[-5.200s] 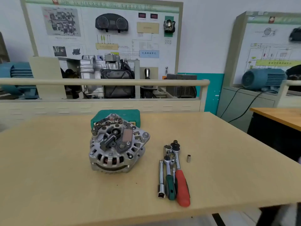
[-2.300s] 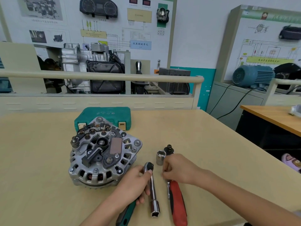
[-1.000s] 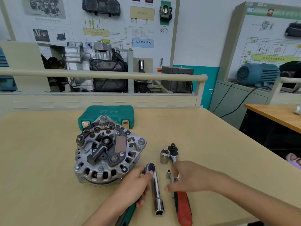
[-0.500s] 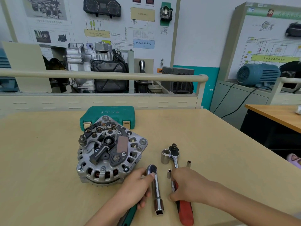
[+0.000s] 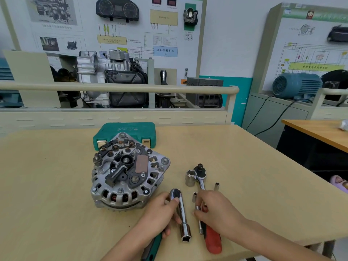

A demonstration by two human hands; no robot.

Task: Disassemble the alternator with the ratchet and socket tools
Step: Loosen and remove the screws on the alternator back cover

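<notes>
The alternator (image 5: 130, 172) sits on the table (image 5: 47, 194) just beyond the left hand (image 5: 160, 211), which grips a green-handled ratchet (image 5: 176, 194); the right hand (image 5: 216, 210) pinches a small socket (image 5: 198, 208)

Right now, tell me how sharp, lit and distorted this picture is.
Head view: even indoor light, soft shadows under the alternator; the railing bows from wide-angle distortion; wall posters are soft, their small text unreadable; mild glare on the chrome extension bar.

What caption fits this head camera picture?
Left hand grips a green-handled ratchet beside the alternator; right hand pinches a small socket.
</notes>
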